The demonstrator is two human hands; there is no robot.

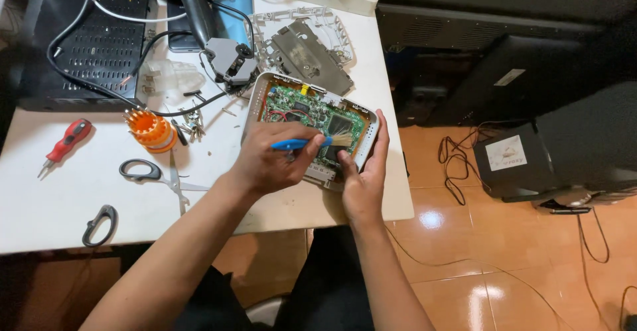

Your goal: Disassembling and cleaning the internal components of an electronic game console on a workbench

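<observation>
Head view: opened white case [255,105] w/ green PCB [312,115] lies on white table [60,192], near its right edge. Left hand [269,162] is clenched around blue-handled brush [302,144]; bristles are laid on the PCB by the dark chip. Right hand [365,172] is wrapped on the case's right rim, fingers curled over the edge, holding it steady.

Around it: grey cover plate [308,52] and small grey module [229,59] behind the case, loose screws [192,125] beside an orange bit holder [151,131], scissors [156,174], red screwdriver [66,142], black box [93,39] at far left.

Risks, as judged: red wire on the PCB could be snagged by bristles if strokes are too hard. Case sits close to the table edge; a slip of the right hand could send it to the tiled floor [504,264]. Screws could be swept off by the left forearm, since they lie unboxed. Static from dry bristles can't be ruled out.
</observation>
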